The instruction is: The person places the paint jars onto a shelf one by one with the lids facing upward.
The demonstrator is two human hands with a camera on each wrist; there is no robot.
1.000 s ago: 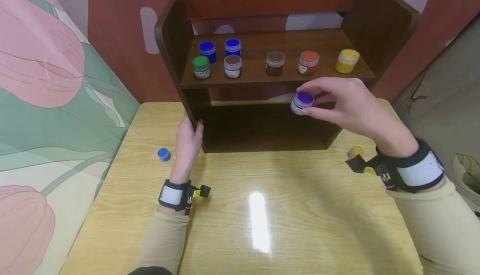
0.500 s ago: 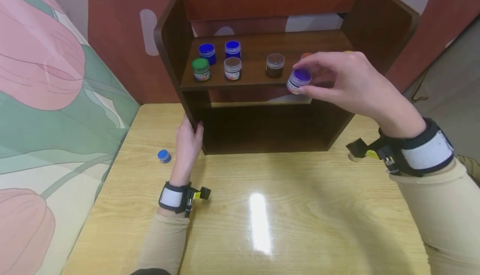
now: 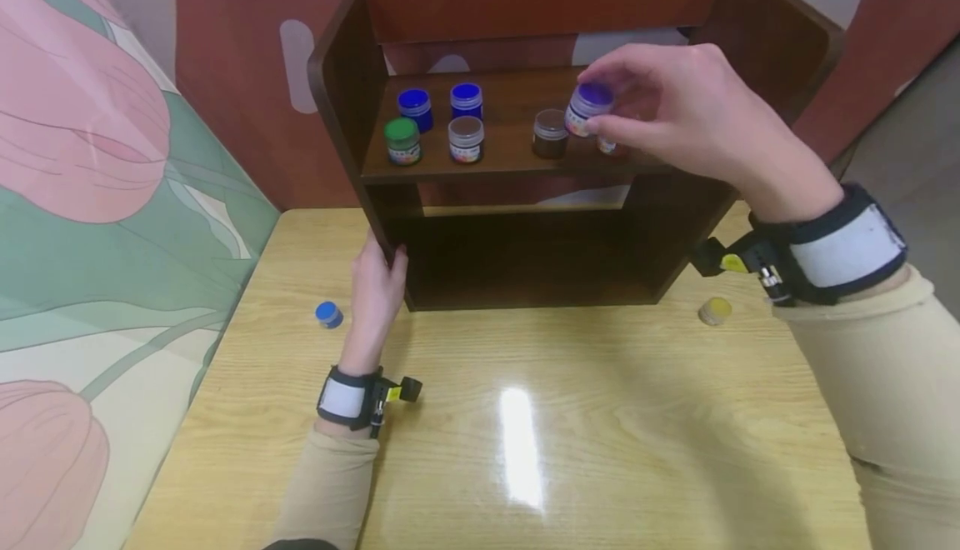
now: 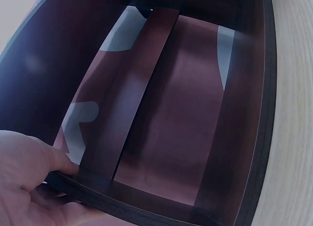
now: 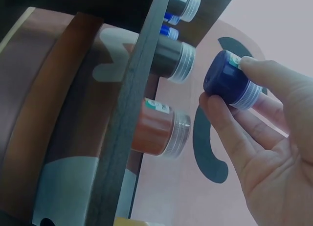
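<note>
My right hand (image 3: 686, 112) pinches a purple-blue paint jar (image 3: 589, 107) by its sides, above the upper board of a dark brown shelf (image 3: 517, 165). In the right wrist view that hand (image 5: 274, 123) holds the jar (image 5: 226, 80) apart from the board, with thumb and fingers on opposite sides. Nearby on the board are a dark brown jar (image 3: 551, 135) and an orange-red jar (image 5: 159, 127), the latter mostly hidden by the hand in the head view. My left hand (image 3: 377, 279) grips the shelf's left side panel; its thumb (image 4: 61, 161) lies over the panel edge.
On the upper board's left stand two blue jars (image 3: 467, 102), a green jar (image 3: 402, 142) and a grey-brown-lidded jar (image 3: 466, 140). A small blue jar (image 3: 328, 314) lies on the table (image 3: 450, 450) at left, a yellow-lidded jar (image 3: 715, 311) at right. The shelf's lower compartment (image 3: 517, 258) faces me.
My right hand has raised the purple-blue jar from below the upper board's front edge to above the board. The left hand keeps its grip on the side panel.
</note>
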